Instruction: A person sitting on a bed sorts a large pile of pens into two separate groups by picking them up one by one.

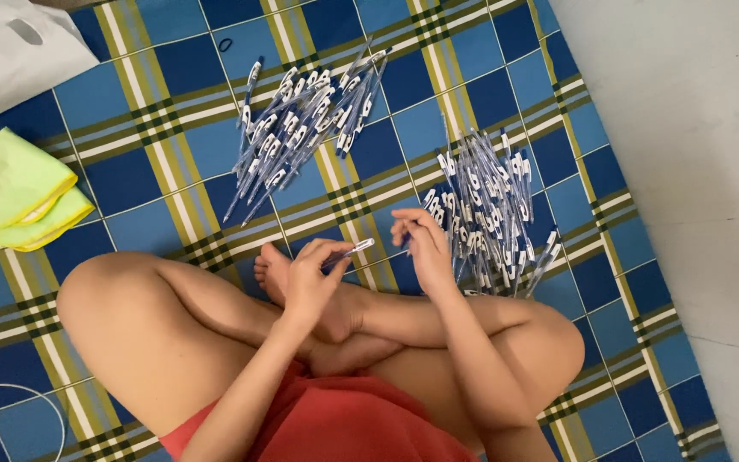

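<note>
We grip a slim clear pen (348, 253) with a white clip in our closed left hand (310, 282); our right hand (425, 248), fingers curled and seemingly empty, touches the near pen pile (489, 210). Farther left lies another heap (301, 128) on the plaid mat (156, 162).

Clear pen (348, 251) with white clip, tilted, above crossed legs

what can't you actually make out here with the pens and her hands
Head view only:
- Pen in the left hand: its rear end is hidden by the fingers.
- Right hand: seen from the back, so anything pinched in it is hidden.
- Right pile and far pile: pens overlap and are too small to count.
- White cable: cut off by the left edge.
</note>
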